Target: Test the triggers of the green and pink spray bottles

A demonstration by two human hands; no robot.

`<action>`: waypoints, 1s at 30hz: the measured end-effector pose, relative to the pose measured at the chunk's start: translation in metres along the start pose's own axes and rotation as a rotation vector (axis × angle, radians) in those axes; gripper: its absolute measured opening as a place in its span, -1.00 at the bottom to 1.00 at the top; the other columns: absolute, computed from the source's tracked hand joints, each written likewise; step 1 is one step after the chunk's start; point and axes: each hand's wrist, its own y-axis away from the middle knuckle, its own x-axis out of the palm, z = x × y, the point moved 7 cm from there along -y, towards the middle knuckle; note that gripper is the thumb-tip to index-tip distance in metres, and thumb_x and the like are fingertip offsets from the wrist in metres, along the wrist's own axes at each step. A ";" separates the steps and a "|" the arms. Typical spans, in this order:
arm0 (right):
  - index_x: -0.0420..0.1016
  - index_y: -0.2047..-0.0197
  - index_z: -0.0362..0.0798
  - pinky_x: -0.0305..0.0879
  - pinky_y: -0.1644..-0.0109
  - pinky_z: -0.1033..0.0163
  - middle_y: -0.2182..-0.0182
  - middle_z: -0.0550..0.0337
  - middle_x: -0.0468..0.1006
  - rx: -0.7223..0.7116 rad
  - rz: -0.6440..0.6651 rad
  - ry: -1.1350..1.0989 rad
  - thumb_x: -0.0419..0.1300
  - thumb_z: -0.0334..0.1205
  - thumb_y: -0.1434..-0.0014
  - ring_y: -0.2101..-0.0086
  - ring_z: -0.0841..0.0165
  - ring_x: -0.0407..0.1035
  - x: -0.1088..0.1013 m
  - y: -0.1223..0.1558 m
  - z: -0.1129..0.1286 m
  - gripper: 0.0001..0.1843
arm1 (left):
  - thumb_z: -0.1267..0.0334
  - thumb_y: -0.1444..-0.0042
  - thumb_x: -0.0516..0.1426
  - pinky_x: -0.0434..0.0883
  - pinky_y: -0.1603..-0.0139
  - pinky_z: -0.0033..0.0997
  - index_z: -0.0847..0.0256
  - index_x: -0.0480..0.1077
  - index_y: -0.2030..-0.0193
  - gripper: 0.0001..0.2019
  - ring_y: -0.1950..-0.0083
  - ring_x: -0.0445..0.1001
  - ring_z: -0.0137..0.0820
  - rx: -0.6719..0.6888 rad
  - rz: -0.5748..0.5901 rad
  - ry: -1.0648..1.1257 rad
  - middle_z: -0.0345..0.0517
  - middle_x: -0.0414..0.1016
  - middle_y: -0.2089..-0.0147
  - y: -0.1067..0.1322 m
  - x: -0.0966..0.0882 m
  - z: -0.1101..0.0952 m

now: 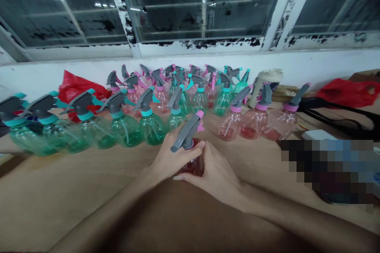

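left hand (pixel 168 158) fingers wrapped around pink spray bottle (pixel 192 160) | right hand (pixel 215 174) fingers closed on its other side | bottle upright on table (pixel 74 189), near the rows of green bottles (pixel 124 126) and pink bottles (pixel 255 120)

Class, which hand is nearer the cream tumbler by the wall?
Right. The right hand, on the pink spray bottle, sits in front and left of the cream tumbler; the left hand holds the bottle's other side, farther left.
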 end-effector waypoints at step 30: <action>0.31 -0.11 -0.29 0.36 0.04 -0.17 0.00 -0.29 0.47 0.103 -0.155 0.561 0.22 0.20 -0.09 -0.07 -0.14 0.31 -0.042 -0.075 -0.048 -0.24 | 0.25 -0.23 0.08 0.40 -0.11 -0.16 -0.07 0.32 -0.07 -0.72 -0.08 0.48 -0.23 -0.069 0.274 -0.262 -0.22 0.45 -0.11 0.077 -0.019 0.058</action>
